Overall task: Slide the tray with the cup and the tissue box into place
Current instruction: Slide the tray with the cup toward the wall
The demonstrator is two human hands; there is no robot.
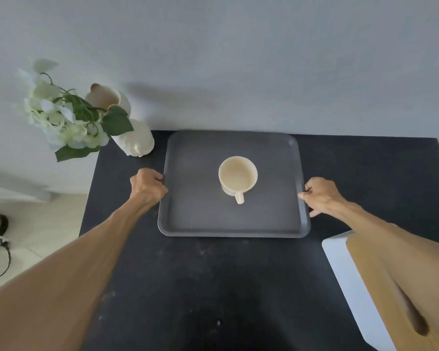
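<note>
Gripping the tray (188, 219) by its side rims, left hand (147, 184) and right hand (319, 195) hold it at the tabletop's (213, 287) far edge, cup (237, 173) centred, tissue box (390, 287) near the tray, apparently not yet placed.

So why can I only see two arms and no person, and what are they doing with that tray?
The camera sits on the person's head and looks down, so you see only their arms. The left hand and the right hand each hold a side edge of the flat dark grey tray. A cream cup stands in the middle of it, handle pointing toward the person. The tray rests on a black table by a grey wall. At the back left is a white vase with white flowers. At the near right is a white box with a slotted wooden lid, probably the tissue box, not on the tray.
</note>
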